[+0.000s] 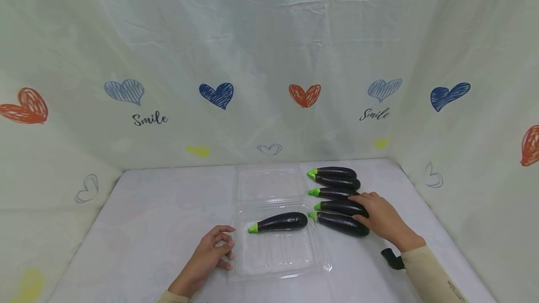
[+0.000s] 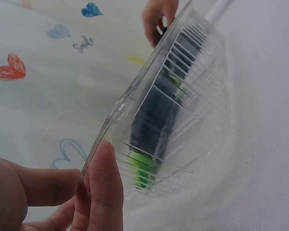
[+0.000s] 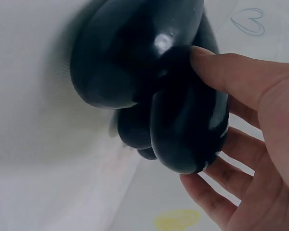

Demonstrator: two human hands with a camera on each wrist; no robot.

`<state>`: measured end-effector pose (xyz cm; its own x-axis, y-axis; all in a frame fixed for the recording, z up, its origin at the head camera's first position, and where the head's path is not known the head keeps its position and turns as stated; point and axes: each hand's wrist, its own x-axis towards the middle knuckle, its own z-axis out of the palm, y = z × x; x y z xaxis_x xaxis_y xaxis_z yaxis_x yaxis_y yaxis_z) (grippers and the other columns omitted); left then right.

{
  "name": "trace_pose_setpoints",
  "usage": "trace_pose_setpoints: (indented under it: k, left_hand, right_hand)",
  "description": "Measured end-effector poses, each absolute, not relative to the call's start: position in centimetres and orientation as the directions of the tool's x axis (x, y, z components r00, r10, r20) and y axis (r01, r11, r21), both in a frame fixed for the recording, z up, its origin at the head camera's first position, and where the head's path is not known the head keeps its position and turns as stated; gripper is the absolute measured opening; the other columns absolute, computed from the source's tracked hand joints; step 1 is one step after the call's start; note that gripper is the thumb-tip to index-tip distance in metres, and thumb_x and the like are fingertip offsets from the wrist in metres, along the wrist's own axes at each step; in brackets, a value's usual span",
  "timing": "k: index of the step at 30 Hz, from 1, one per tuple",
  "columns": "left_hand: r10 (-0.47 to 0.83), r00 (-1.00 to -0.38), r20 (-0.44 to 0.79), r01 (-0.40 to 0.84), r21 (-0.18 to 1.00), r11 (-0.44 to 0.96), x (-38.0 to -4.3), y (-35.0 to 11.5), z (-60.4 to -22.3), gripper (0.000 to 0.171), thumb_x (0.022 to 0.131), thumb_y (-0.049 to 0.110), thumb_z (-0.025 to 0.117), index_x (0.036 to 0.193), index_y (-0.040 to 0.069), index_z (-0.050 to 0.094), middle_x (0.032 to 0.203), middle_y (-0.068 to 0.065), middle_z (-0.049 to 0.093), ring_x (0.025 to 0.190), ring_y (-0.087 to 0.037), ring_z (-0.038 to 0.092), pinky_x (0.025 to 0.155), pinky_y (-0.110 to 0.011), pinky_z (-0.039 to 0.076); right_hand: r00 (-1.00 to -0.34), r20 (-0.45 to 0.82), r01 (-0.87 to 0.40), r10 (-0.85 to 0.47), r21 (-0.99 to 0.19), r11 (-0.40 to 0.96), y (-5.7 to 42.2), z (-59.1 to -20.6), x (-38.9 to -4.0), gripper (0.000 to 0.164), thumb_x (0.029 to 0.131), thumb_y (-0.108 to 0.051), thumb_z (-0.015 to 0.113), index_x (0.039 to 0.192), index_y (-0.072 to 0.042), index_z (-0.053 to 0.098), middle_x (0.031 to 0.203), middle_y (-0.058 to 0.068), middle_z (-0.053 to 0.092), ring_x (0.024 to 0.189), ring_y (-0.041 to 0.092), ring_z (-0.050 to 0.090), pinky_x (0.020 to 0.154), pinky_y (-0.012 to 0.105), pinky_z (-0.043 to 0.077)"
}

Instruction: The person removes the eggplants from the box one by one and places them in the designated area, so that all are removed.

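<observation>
A clear plastic clamshell container (image 1: 273,254) lies opened on the table, its lid (image 1: 269,183) folded back away from me. One dark eggplant (image 1: 284,221) with a green stem end rests crosswise in its base. At the container's left rim, my left hand (image 1: 209,250) pinches the edge between thumb and fingers, seen close in the left wrist view. To the right, my right hand (image 1: 384,218) grips the fat end of an eggplant (image 3: 188,130), thumb on one side and fingers on the other. A neighbouring eggplant (image 1: 343,224) lies on the near side of it.
Several more eggplants lie in a column right of the container, stems pointing left, the farthest eggplant (image 1: 337,172) near the back edge. A black curved piece (image 1: 392,259) shows beside the right sleeve. A pale curtain (image 1: 261,125) printed with hearts encloses the white table (image 1: 160,228).
</observation>
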<state>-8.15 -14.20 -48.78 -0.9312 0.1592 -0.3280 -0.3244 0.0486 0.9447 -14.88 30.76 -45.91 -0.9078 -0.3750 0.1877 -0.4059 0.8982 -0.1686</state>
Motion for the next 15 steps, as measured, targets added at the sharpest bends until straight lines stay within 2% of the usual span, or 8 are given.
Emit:
trace_pose_setpoints:
  k: [15]
  left_hand:
    - [0.156, -0.932, -0.326, -0.322, 0.945, 0.049, -8.07, -14.23, -48.95, 0.043, 0.100, -0.004, 0.058, 0.141, -0.010, 0.044, 0.100, -0.008, 0.057, 0.076, -0.019, 0.060, 0.058, -0.032, 0.060]
  right_hand:
    - [-0.902, 0.193, -0.418, -0.387, -0.154, 0.896, 30.63, -46.69, -15.28, 0.046, 0.083, -0.012, 0.090, 0.123, 0.000, 0.072, 0.117, 0.020, 0.072, 0.108, 0.040, 0.068, 0.089, 0.054, 0.060]
